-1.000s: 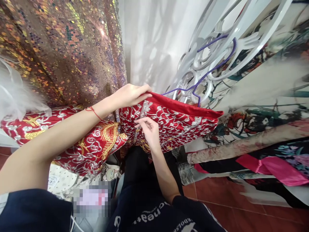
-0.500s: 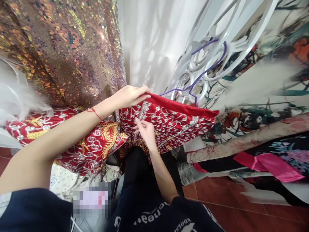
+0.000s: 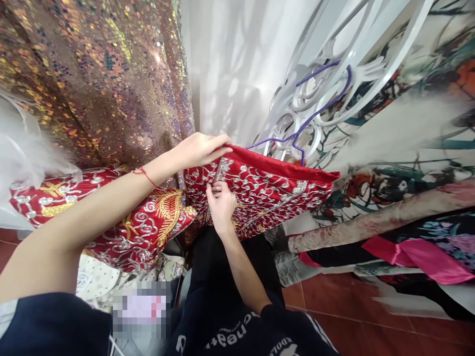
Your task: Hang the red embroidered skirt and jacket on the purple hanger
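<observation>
A red garment [image 3: 270,190] embroidered in silver and gold hangs on a purple hanger [image 3: 304,121] in front of me. My left hand [image 3: 198,148] grips its top edge, fingers closed over the red fabric. My right hand [image 3: 220,200] is lower, fingers pinched on the silver embroidered front strip of the same garment. A red string is tied round my left wrist. A second piece of red embroidered fabric [image 3: 122,217] with a gold pattern lies under my left forearm.
A sequined brown-gold fabric [image 3: 96,74] hangs at the upper left, a white curtain [image 3: 237,64] behind. A white ornate metal rack [image 3: 334,74] carries the hanger. Floral and pink garments [image 3: 408,217] hang at the right over a red tiled floor [image 3: 356,316].
My right hand has moved up slightly and its fingers have closed from a loose touch into a pinch on the silver strip. My left hand has kept its hold.
</observation>
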`<state>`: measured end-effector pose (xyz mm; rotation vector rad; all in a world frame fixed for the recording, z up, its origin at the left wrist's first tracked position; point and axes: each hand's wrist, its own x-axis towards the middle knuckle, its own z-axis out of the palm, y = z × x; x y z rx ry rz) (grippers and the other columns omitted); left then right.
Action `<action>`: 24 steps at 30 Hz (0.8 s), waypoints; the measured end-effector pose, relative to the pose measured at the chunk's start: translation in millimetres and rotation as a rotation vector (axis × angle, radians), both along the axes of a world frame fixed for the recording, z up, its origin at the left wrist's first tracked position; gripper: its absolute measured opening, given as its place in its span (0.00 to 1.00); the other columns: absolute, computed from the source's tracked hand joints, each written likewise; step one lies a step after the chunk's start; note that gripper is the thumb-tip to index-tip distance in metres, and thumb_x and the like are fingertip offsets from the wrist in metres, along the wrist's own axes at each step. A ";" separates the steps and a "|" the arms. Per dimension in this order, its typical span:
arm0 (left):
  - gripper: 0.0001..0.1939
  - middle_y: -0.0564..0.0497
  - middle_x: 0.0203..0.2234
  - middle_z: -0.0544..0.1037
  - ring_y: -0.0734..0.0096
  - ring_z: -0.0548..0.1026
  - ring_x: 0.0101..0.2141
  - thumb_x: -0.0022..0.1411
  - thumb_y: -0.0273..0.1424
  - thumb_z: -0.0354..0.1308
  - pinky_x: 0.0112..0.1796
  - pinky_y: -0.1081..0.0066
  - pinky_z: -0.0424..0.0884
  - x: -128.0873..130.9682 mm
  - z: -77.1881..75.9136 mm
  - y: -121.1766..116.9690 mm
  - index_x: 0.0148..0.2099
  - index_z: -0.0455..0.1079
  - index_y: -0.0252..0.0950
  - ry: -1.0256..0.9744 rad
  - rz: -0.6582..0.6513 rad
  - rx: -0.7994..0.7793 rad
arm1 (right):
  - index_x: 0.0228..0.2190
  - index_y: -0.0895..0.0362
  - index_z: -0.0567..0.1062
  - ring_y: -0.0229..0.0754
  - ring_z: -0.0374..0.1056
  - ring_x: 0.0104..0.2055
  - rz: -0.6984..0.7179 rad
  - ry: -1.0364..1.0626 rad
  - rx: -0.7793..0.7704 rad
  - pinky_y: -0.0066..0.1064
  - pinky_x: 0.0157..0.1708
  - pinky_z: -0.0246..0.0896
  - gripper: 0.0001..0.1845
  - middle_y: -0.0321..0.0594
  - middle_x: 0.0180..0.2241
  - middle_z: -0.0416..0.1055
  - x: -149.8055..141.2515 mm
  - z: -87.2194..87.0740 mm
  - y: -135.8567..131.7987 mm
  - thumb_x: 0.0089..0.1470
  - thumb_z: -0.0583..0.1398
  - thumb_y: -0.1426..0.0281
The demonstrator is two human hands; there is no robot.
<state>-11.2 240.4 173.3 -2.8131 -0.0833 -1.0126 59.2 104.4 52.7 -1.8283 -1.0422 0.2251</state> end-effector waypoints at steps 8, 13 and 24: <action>0.18 0.52 0.21 0.74 0.73 0.74 0.22 0.74 0.40 0.45 0.25 0.72 0.63 -0.3 1.1 -1.2 0.45 0.71 0.34 0.016 0.024 -0.024 | 0.29 0.52 0.69 0.39 0.74 0.27 0.096 0.223 0.061 0.29 0.33 0.68 0.09 0.34 0.27 0.77 3.9 -3.5 1.8 0.57 0.59 0.61; 0.18 0.52 0.21 0.74 0.73 0.73 0.22 0.74 0.40 0.45 0.24 0.72 0.63 -0.1 2.1 -1.9 0.45 0.71 0.34 0.016 0.027 -0.013 | 0.26 0.53 0.68 0.38 0.73 0.24 0.278 0.555 0.120 0.28 0.28 0.68 0.13 0.35 0.25 0.77 10.3 3.3 0.1 0.52 0.61 0.58; 0.20 0.51 0.21 0.74 0.72 0.74 0.22 0.74 0.41 0.44 0.25 0.71 0.62 -0.6 2.1 -2.3 0.46 0.72 0.34 0.042 0.077 -0.033 | 0.27 0.54 0.74 0.42 0.77 0.41 0.445 0.878 0.184 0.28 0.36 0.69 0.14 0.36 0.32 0.79 24.4 2.1 1.5 0.44 0.69 0.58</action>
